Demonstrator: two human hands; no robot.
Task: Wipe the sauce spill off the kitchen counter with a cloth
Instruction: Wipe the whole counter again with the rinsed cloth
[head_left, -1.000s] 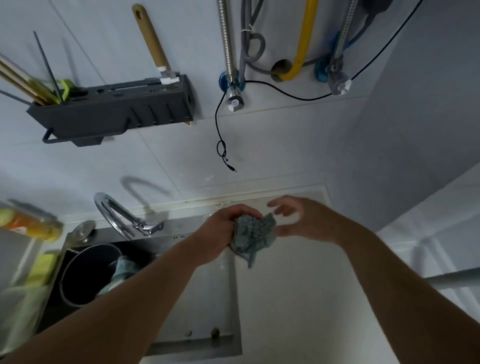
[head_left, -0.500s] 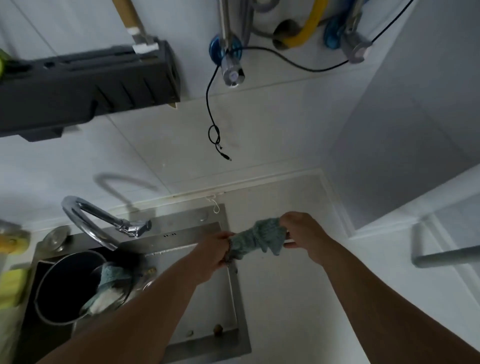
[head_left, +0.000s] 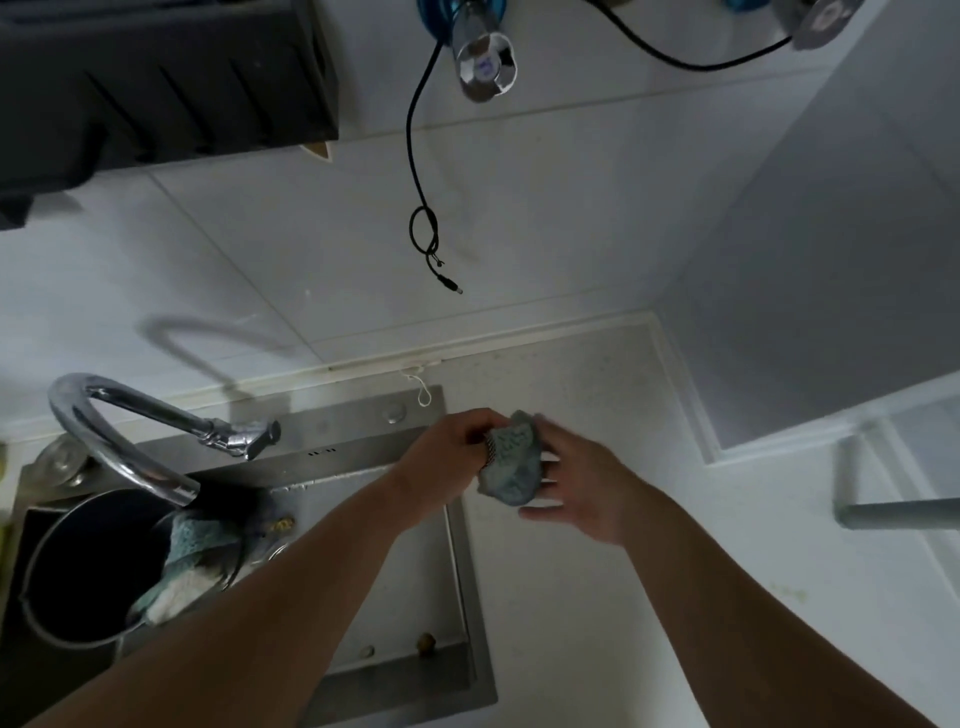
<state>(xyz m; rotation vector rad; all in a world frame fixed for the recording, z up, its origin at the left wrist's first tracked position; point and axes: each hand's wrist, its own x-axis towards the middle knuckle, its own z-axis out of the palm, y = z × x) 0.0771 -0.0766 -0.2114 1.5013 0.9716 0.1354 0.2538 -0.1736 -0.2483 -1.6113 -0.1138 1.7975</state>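
A bunched grey-green cloth (head_left: 511, 467) hangs in the air above the sink's right rim, between both hands. My left hand (head_left: 447, 457) grips its left end with curled fingers. My right hand (head_left: 576, 486) lies against the cloth's right side with its fingers spread and nearly straight. The white counter (head_left: 597, 597) stretches to the right of the sink. A few small yellowish specks (head_left: 795, 592) mark the counter at the right; no larger sauce spill is visible.
A steel sink (head_left: 415, 597) sits at the left with a curved faucet (head_left: 130, 431), a dark pot (head_left: 78, 571) and another cloth (head_left: 192, 561) inside. A dark rack (head_left: 156, 88) and a dangling black cable (head_left: 426, 234) hang on the wall. A grey bar (head_left: 893, 514) juts in from the right.
The view has tipped down toward the counter. The cloth, stretched between both hands half a second ago, is bunched again, and my right hand has loosened from a grip to spread fingers.
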